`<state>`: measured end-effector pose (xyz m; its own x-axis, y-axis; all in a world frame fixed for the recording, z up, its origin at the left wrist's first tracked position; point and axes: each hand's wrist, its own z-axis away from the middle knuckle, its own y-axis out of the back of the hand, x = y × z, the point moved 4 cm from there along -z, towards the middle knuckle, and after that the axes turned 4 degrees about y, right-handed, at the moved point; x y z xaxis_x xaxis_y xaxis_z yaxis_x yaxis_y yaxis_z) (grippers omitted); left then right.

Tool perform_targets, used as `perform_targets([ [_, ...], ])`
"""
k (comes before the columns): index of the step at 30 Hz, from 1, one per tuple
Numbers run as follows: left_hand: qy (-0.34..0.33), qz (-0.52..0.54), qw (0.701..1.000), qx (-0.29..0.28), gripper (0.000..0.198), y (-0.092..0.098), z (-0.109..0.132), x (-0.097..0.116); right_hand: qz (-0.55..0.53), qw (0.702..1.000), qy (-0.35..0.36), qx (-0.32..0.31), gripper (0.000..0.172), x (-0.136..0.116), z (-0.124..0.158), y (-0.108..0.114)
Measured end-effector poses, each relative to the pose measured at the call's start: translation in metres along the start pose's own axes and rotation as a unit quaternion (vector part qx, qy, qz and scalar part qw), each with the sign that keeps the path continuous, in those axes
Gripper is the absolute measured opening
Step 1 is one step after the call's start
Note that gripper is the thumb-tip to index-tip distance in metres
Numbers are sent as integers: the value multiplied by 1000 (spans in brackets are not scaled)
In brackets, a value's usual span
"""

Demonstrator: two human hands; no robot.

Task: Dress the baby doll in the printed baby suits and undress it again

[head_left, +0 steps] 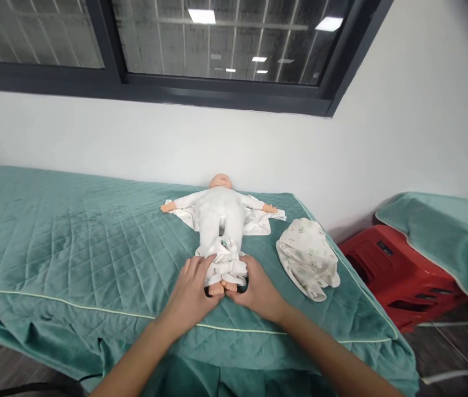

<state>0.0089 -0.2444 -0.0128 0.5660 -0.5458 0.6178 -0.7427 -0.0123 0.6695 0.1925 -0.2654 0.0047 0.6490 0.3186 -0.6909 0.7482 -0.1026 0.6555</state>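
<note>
A baby doll [221, 212] in a white suit lies on its back, arms spread, feet toward me. Bunched white baby clothing [228, 267] surrounds its lower legs, with the bare toes showing below. My left hand [192, 292] grips this clothing at the left ankle side, thumb on top. On the other side my right hand [256, 289] grips it too, its fingertips near the doll's toes. Small dark patches show beside both hands; I cannot tell what they are. Beneath the doll's torso and arms a white printed garment [258, 223] lies spread out.
A crumpled white printed cloth [308, 256] lies right of the doll on the green quilted bedcover [93, 248]. Red plastic stools [399, 275] stand beyond the bed's right edge, partly under another green cover [445, 231]. A wall with a dark-framed window [225, 94] rises behind.
</note>
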Motion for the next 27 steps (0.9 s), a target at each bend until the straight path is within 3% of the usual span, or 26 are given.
perform_targets([
  [6,70,45,995,-49,52,19,-18,-7,51,998,-44,-22,35,-3,-6,18],
  [10,150,183,958,-162,51,47,-22,5,-28,991,-62,-113,23,-22,-8,39],
  [13,182,253,919,-240,45,74,-31,16,-133,967,-78,-202,29,-44,-18,57],
  [16,161,249,890,-346,31,103,-47,26,-211,930,-74,-293,35,-64,-36,75],
  [18,143,243,864,-417,27,124,-60,32,-209,917,-46,-336,40,-77,-54,87],
  [20,137,235,851,-449,31,148,-77,38,-160,922,-24,-351,46,-89,-74,98],
  [22,139,220,879,-400,31,174,-101,38,-97,934,-22,-342,52,-105,-96,109],
  [24,145,165,928,-300,24,202,-132,29,-46,942,-26,-331,54,-124,-118,118],
  [27,144,30,972,-181,26,234,-180,5,-2,969,-11,-247,52,-152,-155,138],
])
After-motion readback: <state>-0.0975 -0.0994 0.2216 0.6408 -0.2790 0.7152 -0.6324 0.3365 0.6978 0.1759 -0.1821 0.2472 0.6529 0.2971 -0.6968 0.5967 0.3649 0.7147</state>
